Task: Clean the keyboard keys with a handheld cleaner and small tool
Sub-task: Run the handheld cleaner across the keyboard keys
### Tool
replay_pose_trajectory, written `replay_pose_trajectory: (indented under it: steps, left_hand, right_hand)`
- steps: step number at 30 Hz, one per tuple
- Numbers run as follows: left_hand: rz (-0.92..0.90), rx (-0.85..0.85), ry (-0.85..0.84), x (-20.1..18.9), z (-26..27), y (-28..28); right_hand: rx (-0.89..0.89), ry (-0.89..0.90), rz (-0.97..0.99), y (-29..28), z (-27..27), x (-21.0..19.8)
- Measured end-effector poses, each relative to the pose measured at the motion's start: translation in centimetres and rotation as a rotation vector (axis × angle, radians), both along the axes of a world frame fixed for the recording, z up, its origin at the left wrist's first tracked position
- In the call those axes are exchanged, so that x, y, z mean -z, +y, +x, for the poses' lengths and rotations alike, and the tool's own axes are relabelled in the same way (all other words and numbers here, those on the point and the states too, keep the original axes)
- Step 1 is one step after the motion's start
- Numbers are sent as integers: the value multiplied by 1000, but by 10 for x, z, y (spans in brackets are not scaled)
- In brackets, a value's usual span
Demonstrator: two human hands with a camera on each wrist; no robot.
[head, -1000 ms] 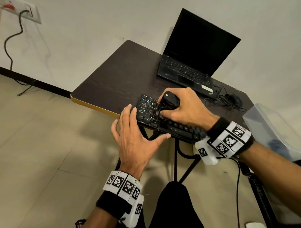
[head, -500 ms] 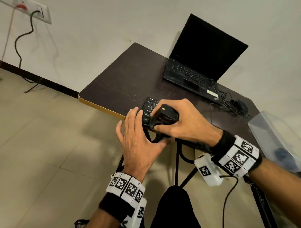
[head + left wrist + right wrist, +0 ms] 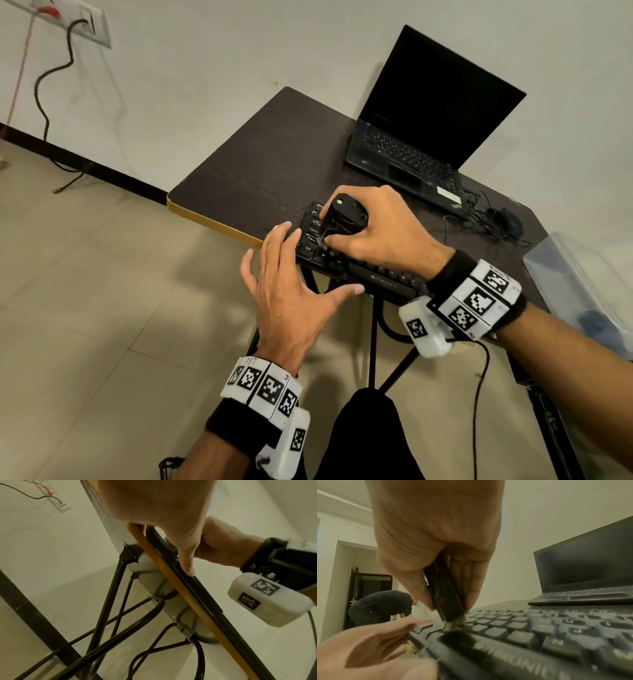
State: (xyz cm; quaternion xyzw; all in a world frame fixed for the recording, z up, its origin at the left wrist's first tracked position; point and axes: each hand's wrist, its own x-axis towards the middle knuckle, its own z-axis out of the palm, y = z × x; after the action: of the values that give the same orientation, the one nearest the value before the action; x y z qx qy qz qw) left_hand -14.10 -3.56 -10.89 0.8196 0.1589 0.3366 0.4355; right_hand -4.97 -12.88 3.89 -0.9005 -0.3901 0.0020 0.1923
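Note:
A black keyboard (image 3: 383, 279) (image 3: 539, 635) lies along the near edge of the dark table (image 3: 260, 171). My right hand (image 3: 380, 229) (image 3: 436, 534) grips a black handheld cleaner (image 3: 342, 216) (image 3: 445, 595) upright, its pale bristles pressed onto the keys at the keyboard's left end. My left hand (image 3: 291, 291) (image 3: 163, 507) lies flat with straight fingers on the keyboard's left corner. Its thumb (image 3: 187, 561) rests along the keyboard's front edge. No small tool shows in any view.
An open black laptop (image 3: 421, 137) (image 3: 583, 574) stands at the back of the table, with a mouse (image 3: 510, 222) and tangled cable beside it. A clear plastic box (image 3: 582, 291) sits at the right. Black folding legs (image 3: 102, 615) cross under the table. A person (image 3: 382, 605) bends over in the background.
The right hand has shifted the cleaner leftward along the keys toward the keyboard's left end, then drawn back slightly. The left hand stays flat on the left corner.

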Motion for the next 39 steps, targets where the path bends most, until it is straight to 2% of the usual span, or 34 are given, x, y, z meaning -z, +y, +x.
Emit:
replay_pose_trajectory:
  steps: [5, 10, 15, 19, 23, 28, 33, 37, 39]
  left_hand:
    - [-13, 9, -10, -2, -1, 0]
    - [-5, 12, 12, -1, -1, -1]
    - [-18, 13, 0, -2, -1, 0]
    - [-1, 17, 2, 0, -1, -1]
    - [-15, 19, 1, 0, 0, -1]
    - [19, 15, 27, 1, -1, -1]
    - [19, 13, 19, 1, -2, 0]
    - [36, 11, 45, 0, -2, -1]
    - [33, 11, 44, 0, -2, -1]
  right_hand:
    - [-103, 82, -9, -6, -18, -3]
    - [22, -9, 4, -6, 4, 0]
    - [-122, 22, -37, 3, -19, 4]
    - [-2, -23, -4, 7, 5, -1]
    - [-127, 60, -22, 10, -16, 1]
    - [19, -31, -25, 15, 16, -2]
    - [-102, 134, -17, 15, -5, -5]
    - [6, 25, -24, 22, 16, -3]
    - [3, 1, -43, 24, 22, -7]
